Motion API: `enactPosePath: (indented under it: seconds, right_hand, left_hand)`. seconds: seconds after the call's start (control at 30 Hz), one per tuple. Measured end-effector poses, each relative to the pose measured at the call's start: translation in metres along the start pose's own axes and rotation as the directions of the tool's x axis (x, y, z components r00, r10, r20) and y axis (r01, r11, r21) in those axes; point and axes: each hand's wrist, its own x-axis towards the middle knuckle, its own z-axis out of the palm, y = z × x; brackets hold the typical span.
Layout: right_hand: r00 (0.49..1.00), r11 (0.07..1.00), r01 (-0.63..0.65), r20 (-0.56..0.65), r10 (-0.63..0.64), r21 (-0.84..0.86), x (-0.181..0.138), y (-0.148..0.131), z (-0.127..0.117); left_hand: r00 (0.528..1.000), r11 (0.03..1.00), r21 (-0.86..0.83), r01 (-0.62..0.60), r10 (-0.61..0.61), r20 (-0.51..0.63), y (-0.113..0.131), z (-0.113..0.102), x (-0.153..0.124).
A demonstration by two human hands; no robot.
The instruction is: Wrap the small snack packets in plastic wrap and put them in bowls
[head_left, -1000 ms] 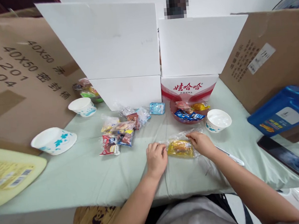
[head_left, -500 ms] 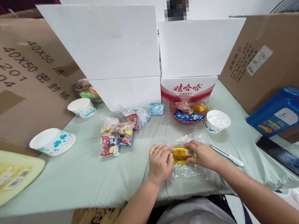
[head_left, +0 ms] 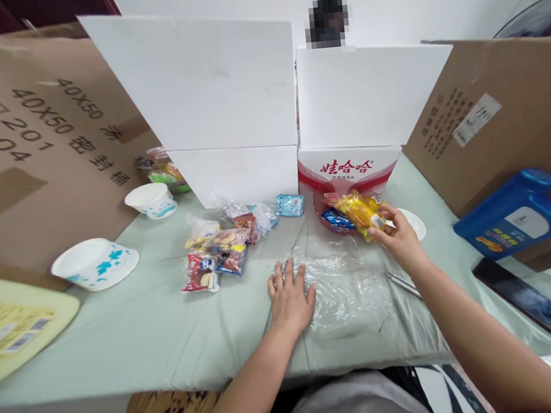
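In the head view, the handling of the yellow packet (head_left: pixel 360 215) is judged to be only partly done: the packet is held off the worktop (head_left: pixel 147 340), but it is not yet let go. It is seen over the right part of the reddish bowl (head_left: pixel 328 226), which is placed right of the middle and toward the far edge; that edge itself is hidden by boxes. Blue packets (head_left: pixel 338 219) are already contained in the bowl. Several loose snack packets (head_left: pixel 214 250) are left on the worktop, left of the middle; whether they belong to this work cannot be told.

The yellow packet is gripped at its near end by the closed fingers of the right hand (head_left: pixel 401 234). The left hand (head_left: pixel 290 298) is laid palm down, with its fingers spread and nothing grasped, beside the clear plastic film (head_left: pixel 347 284) toward the near edge.

The yellow packet is shiny, wrinkled and tilted, and a pale label is shown at its near end. Whether another yellow packet is covered by it cannot be told.
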Motion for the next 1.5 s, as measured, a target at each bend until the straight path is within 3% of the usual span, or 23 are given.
enactPosePath:
  seconds: [0.07,0.17,0.23,0.3,0.37,0.43,0.5,0.6,0.77,0.83,0.9,0.97,1.03,1.13,1.33,1.43,1.5]
  right_hand:
    - [0.996,0.999,-0.019,-0.082,0.023,0.044,0.008,0.0,0.002]
    - [0.987,0.989,0.096,-0.119,-0.109,-0.11,-0.004,0.001,0.007]
    - [0.974,0.948,0.228,0.055,-0.221,-0.221,-0.025,0.005,0.011]
    - [0.903,0.885,0.374,0.325,-0.279,-0.278,-0.051,0.012,0.017]
    - [0.806,0.803,0.489,0.529,-0.265,-0.342,-0.074,0.021,0.024]
    - [0.751,0.712,0.55,0.631,-0.194,-0.436,-0.091,0.03,0.031]
    - [0.746,0.648,0.557,0.656,-0.116,-0.519,-0.101,0.038,0.035]
    - [0.776,0.617,0.528,0.626,-0.071,-0.584,-0.106,0.043,0.032]
    - [0.825,0.676,0.476,0.552,-0.121,-0.563,-0.113,0.043,-0.001]
    - [0.808,0.724,0.495,0.561,-0.18,-0.48,-0.12,0.039,-0.018]
    - [0.746,0.76,0.54,0.623,-0.235,-0.361,-0.128,0.035,-0.03]
    - [0.663,0.78,0.572,0.703,-0.256,-0.255,-0.138,0.03,-0.036]
    - [0.622,0.793,0.571,0.742,-0.25,-0.211,-0.147,0.028,-0.036]
    - [0.645,0.812,0.55,0.717,-0.265,-0.195,-0.156,0.025,-0.034]
    - [0.724,0.899,0.432,0.623,-0.296,-0.074,-0.155,0.012,-0.05]
    - [0.772,0.947,0.32,0.577,-0.267,0.01,-0.154,0.005,-0.057]
    - [0.825,0.969,0.24,0.514,-0.235,0.059,-0.153,0.003,-0.053]
  left_hand:
    - [1.0,1.0,-0.002,-0.004,0.004,0.002,-0.001,0.0,0.0]
    - [1.0,1.0,-0.008,-0.014,0.014,-0.005,-0.002,0.0,-0.001]
    - [1.0,1.0,-0.011,-0.017,0.017,-0.015,-0.003,0.0,-0.001]
    - [1.0,1.0,-0.014,-0.019,0.018,-0.025,-0.003,0.001,-0.001]
    - [0.999,1.0,-0.013,-0.021,0.021,-0.028,-0.002,0.001,-0.001]
    - [0.999,1.0,-0.006,-0.024,0.023,-0.027,0.0,0.001,-0.001]
    - [0.999,1.0,0.005,-0.021,0.021,-0.028,0.0,-0.001,-0.001]
    - [0.998,0.999,0.03,0.032,-0.031,-0.057,-0.011,-0.006,-0.003]
    - [0.959,0.99,0.065,0.124,-0.103,-0.265,-0.058,-0.026,-0.016]
    - [0.934,0.999,0.01,0.05,-0.043,-0.355,-0.075,-0.037,-0.026]
    - [0.931,0.99,-0.078,-0.122,0.087,-0.355,-0.086,-0.049,-0.039]
    - [0.937,0.935,-0.168,-0.312,0.273,-0.219,-0.091,-0.059,-0.051]
    - [0.908,0.881,-0.237,-0.41,0.419,-0.012,-0.094,-0.065,-0.062]
    - [0.898,0.887,-0.268,-0.375,0.42,0.133,-0.1,-0.067,-0.073]
    - [0.969,0.872,-0.447,-0.199,0.244,0.045,-0.109,-0.065,-0.084]
    - [0.983,0.802,-0.598,-0.007,0.115,0.142,-0.104,-0.066,-0.086]
    - [0.985,0.701,-0.704,0.114,0.01,0.169,-0.098,-0.065,-0.083]
